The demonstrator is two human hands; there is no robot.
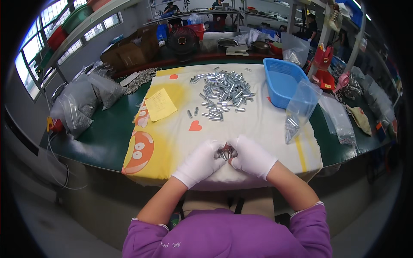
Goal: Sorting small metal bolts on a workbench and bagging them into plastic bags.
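My left hand [202, 162] and my right hand [251, 157], both in white gloves with bare fingertips, meet near the front edge of the cloth. Their fingers curl around a few small silvery metal cylinders [223, 153], which show in the gap between them. How many each hand grips is hidden by the gloves. Beyond my hands a heap of the same shiny metal cylinders [228, 88] lies on the cloth, with several loose ones at its near side. To the right, a clear plastic bag [303, 103] holds more cylinders at its bottom.
A cloth [172, 148] covers the middle of the green table [109, 144]. A blue basket [273, 92] stands at the right, and a yellow paper [161, 105] lies at the left. Bags of small metal parts [79, 103] sit far left. Behind are a black fan [183, 41] and a cardboard box [131, 49].
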